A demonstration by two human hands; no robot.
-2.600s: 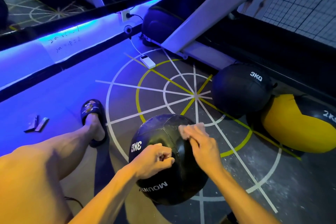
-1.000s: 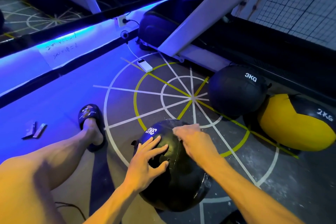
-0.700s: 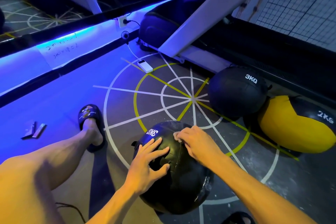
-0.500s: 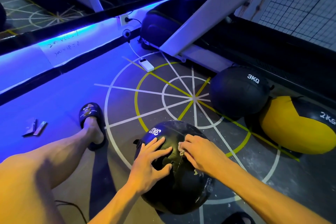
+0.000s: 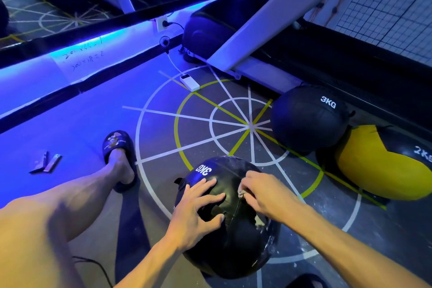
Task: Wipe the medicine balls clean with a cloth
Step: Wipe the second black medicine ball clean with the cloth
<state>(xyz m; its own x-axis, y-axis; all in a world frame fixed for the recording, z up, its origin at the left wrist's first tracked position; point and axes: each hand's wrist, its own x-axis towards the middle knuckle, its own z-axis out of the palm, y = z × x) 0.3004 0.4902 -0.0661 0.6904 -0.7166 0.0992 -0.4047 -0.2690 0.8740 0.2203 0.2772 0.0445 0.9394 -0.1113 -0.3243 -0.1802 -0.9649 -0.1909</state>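
Left hand (image 5: 195, 209) flat on top of black 3KG medicine ball (image 5: 230, 236), fingers spread, pressing surface. Right hand (image 5: 266, 196) on ball's upper right, fingers curled, pinching small pale cloth (image 5: 241, 192) against ball. Ball sits on floor (image 5: 163, 131) over white/yellow line markings, btwn person's legs. Pale scuffed patch on ball below right hand. Second black 3KG ball (image 5: 308, 118) further right, touching yellow/black 2KG ball (image 5: 383, 163). Left foot in dark slipper (image 5: 118, 145) left of ball. White power bank (image 5: 189, 82) w/ cable near treadmill frame (image 5: 264, 16).
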